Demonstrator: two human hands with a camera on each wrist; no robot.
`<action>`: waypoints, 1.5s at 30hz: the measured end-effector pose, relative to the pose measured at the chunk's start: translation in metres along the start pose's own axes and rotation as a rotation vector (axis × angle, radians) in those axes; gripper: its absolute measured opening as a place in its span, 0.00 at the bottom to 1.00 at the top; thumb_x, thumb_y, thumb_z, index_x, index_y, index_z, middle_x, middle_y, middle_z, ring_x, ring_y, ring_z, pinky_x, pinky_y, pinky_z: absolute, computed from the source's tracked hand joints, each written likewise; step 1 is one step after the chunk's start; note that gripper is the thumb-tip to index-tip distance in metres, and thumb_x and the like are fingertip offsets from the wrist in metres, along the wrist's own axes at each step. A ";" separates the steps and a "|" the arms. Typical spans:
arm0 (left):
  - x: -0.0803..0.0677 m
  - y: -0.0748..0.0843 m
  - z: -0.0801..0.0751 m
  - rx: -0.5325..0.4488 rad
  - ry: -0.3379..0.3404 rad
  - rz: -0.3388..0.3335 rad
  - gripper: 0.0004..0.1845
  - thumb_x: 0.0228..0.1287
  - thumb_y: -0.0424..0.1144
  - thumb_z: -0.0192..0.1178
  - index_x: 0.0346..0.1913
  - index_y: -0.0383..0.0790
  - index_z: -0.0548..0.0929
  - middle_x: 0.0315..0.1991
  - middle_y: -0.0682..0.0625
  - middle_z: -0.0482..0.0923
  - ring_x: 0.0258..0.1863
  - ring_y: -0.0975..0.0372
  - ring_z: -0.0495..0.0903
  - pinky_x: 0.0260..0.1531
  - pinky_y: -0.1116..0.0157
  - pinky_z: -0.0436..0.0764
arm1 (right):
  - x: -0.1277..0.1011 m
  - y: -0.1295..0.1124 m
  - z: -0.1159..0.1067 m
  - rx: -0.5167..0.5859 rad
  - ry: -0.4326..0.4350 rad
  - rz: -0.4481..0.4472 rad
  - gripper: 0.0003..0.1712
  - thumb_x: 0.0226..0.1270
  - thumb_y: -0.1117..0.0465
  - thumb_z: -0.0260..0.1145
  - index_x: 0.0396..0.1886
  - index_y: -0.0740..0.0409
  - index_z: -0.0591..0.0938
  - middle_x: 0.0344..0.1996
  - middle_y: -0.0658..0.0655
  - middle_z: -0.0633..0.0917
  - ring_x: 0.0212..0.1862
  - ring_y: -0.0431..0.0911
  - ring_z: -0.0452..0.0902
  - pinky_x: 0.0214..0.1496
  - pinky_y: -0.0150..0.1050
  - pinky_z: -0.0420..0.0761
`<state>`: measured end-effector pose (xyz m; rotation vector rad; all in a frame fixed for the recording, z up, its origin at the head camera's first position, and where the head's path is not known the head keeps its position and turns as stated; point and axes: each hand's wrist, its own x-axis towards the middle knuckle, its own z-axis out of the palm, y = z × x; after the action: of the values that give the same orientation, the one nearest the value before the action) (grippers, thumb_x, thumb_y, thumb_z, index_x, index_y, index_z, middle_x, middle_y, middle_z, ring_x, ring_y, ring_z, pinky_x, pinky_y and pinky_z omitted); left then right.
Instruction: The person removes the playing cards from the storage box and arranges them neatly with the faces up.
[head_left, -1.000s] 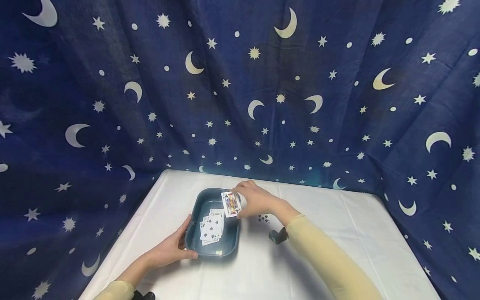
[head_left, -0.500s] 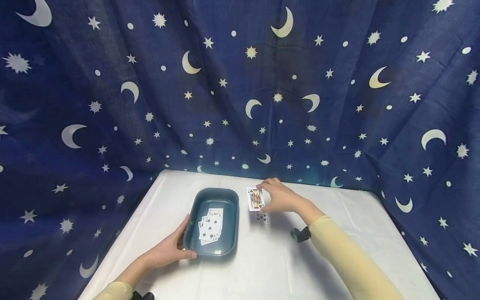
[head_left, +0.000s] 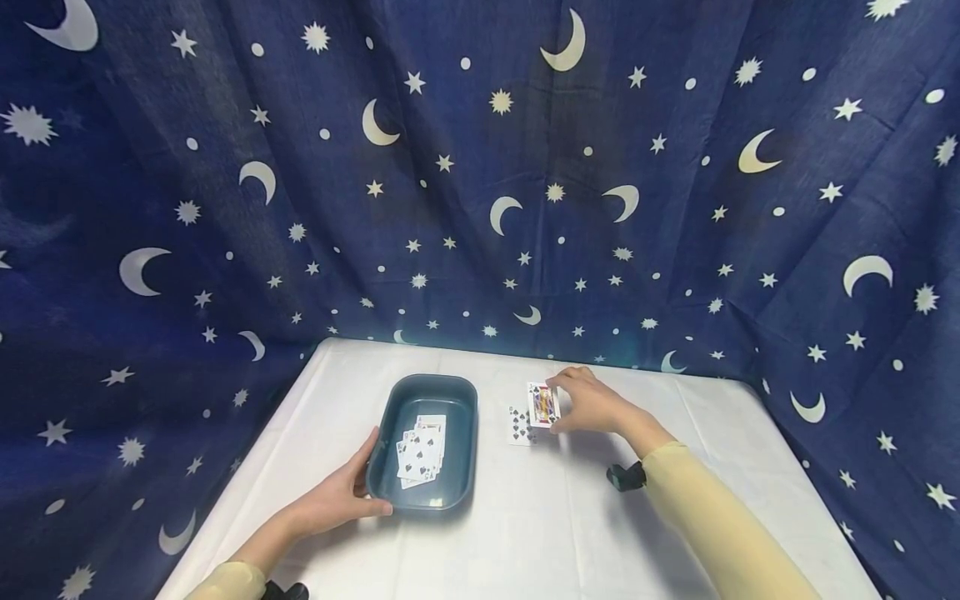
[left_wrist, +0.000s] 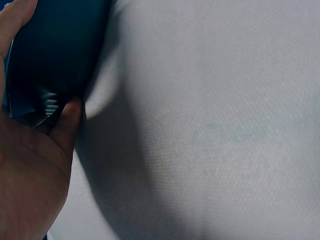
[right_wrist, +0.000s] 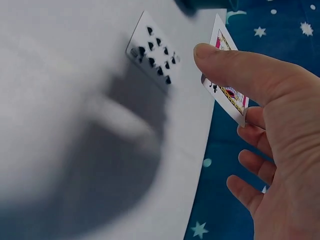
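Since a second ago, the right hand (head_left: pixel 592 407) and its face card (head_left: pixel 543 405) have shifted rightward from above the rim of the tray (head_left: pixel 430 381). At lower left of the head view, the left hand (head_left: pixel 341 492) grips the tray's lower-left corner, thumb along the near side, fingers on the left wall. Loose cards (head_left: pixel 421 452) lie inside. Right of centre, a spade card (head_left: pixel 519 427) lies on the cloth (head_left: pixel 517 533); just right of it, the right hand pinches the raised face card between thumb and fingertips, other fingers bent.
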<state>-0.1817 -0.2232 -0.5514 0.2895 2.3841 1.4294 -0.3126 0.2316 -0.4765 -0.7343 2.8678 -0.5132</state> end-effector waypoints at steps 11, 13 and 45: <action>0.000 -0.001 -0.001 -0.006 0.000 -0.001 0.70 0.52 0.47 0.80 0.84 0.49 0.35 0.83 0.38 0.38 0.77 0.41 0.56 0.69 0.53 0.69 | -0.005 0.019 0.013 -0.016 -0.026 0.077 0.50 0.47 0.46 0.85 0.69 0.59 0.77 0.66 0.62 0.75 0.68 0.57 0.65 0.73 0.57 0.67; 0.000 -0.001 -0.001 -0.005 0.000 0.000 0.70 0.52 0.47 0.80 0.84 0.49 0.35 0.83 0.38 0.38 0.77 0.41 0.56 0.69 0.53 0.69 | -0.006 0.022 0.015 -0.016 -0.030 0.085 0.50 0.47 0.46 0.85 0.69 0.59 0.77 0.66 0.62 0.75 0.67 0.57 0.66 0.73 0.57 0.67; 0.000 -0.001 -0.001 0.017 -0.001 -0.012 0.70 0.53 0.49 0.80 0.84 0.51 0.35 0.83 0.39 0.36 0.78 0.41 0.54 0.69 0.54 0.69 | -0.013 0.039 0.044 0.040 -0.091 0.211 0.52 0.45 0.46 0.85 0.70 0.58 0.76 0.66 0.61 0.75 0.68 0.58 0.65 0.73 0.61 0.66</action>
<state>-0.1822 -0.2243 -0.5522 0.2795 2.3941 1.4040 -0.3088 0.2578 -0.5309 -0.4298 2.7974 -0.4930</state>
